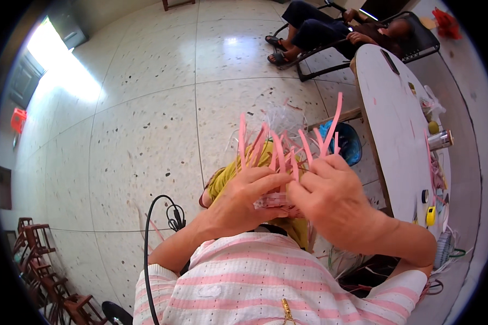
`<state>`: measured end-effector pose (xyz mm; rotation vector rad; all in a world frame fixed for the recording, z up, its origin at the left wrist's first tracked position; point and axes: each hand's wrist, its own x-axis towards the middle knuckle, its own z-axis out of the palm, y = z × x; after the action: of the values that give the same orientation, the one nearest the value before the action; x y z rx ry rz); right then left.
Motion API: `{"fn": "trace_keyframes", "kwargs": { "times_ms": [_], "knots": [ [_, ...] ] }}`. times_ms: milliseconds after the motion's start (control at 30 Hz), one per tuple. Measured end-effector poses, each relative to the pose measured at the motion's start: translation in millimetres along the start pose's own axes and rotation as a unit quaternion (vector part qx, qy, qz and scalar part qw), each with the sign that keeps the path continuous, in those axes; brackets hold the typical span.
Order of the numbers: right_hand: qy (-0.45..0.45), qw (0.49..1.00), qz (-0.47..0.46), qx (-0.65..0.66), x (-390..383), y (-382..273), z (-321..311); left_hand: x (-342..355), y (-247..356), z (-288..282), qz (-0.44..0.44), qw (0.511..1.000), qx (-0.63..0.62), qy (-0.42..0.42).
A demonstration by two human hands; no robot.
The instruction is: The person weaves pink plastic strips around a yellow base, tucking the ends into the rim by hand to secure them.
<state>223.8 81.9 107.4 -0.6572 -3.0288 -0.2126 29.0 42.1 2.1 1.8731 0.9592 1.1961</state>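
Observation:
A small piece woven from pink and whitish strips (271, 201) is held over my lap, with several loose pink strip ends (278, 151) standing up from it. My left hand (244, 197) wraps round its left side, thumb and fingers closed on the weave. At its right side my right hand (331, 195) pinches among the upright strips with bent fingers. Which strip lies between those fingertips is hidden. Olive-yellow trousers (225, 181) show beneath the work.
To the right stands a white table (387, 119) with a metal can (440, 140), a yellow tape measure (430, 215) and plastic bags. A blue-lined bin (350, 143) is beside it. Another person reclines in a folding chair (320, 62). Wooden stools (40, 241) are stacked at lower left; a black cable (147, 233) hangs near my left arm.

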Motion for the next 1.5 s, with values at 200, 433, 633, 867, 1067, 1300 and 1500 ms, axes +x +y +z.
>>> {"fn": "trace_keyframes", "kwargs": {
  "times_ms": [200,433,633,867,1067,1300,1500],
  "knots": [
    [-0.095,0.994,-0.023,-0.037,2,12,-8,-6,-1,0,-0.011,1.000,0.000,0.021],
    [-0.151,0.933,0.099,0.311,11,30,-3,-13,-11,5,0.012,0.999,0.001,0.050],
    [-0.140,0.869,0.081,0.467,9,44,15,-18,-8,6,0.002,0.995,-0.021,0.099],
    [-0.196,0.715,0.215,0.636,18,54,10,-22,-20,11,0.063,0.992,-0.016,0.108],
    [-0.095,0.931,-0.041,0.351,47,53,1,-19,-21,8,0.087,0.993,0.017,0.080],
    [-0.354,0.906,-0.052,0.224,82,55,0,-21,-21,11,0.097,0.992,0.036,0.067],
    [-0.480,0.861,-0.065,0.156,94,52,1,-21,-18,15,0.100,0.992,0.054,0.059]
  ]
}}
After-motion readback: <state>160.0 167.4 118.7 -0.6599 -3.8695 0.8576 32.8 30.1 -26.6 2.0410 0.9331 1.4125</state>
